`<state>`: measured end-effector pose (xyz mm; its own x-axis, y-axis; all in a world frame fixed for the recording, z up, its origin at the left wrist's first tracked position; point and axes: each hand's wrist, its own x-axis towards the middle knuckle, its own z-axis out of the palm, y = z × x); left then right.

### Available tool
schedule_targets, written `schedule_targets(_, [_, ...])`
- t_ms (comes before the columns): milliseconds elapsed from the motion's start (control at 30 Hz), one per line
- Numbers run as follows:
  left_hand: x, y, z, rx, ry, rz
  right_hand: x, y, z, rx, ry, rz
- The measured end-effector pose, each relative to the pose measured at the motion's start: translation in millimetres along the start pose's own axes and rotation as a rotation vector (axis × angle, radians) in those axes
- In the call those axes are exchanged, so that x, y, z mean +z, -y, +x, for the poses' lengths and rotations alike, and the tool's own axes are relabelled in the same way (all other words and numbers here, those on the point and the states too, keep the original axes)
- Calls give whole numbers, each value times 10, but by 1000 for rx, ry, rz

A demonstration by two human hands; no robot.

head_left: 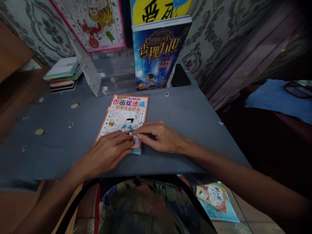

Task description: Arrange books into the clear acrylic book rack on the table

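Note:
A colouring-style picture book (pixel 129 110) with an orange border and colourful Chinese title lies on the grey-blue table, with a strip of light blue showing beneath its lower edge. Across its lower left part my left hand (pixel 110 148) rests flat, fingers stretched out towards the right. My right hand (pixel 162 138) comes in from the right, its thumb and index fingertips drawn close together over the lower right of the cover. Whatever may be between those fingertips is too small to make out. The two hands nearly meet at the tips.
Behind the book, a clear acrylic stand (pixel 94 78) holds a pink-bordered picture book (pixel 104 26) and a dark blue book (pixel 158 55). A stack of books (pixel 64 73) stands at the left, a black flat object (pixel 180 75) at the right. Another packaged book (pixel 218 201) lies below the table edge.

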<state>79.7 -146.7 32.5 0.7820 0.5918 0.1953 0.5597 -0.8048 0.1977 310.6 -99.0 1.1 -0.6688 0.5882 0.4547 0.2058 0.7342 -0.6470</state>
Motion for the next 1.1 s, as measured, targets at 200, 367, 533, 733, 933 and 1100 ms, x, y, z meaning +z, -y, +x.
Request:
schedule_targets(200, [59,-25,-15,12,-58,71,20,68,-42,-79,60,-20])
schedule_targets(367, [92,5,-89,-30,-43,18,68,245,-182,-226,135,-187])
schedule_targets(533, [74,67,-62,-45,-39,-50,121,317,-259,-186,129,-303])
schedule_targets(733, [138,368,73,-130,-61,-33,164,277,-118,-84,148,-404])
schedule_targets(933, [246,915,215,-243,-119,48,95,34,134,151,205,-534])
schedule_targets(1100, [248,1152,318,-352,-114,59,-39,-320,329,359,203,-615])
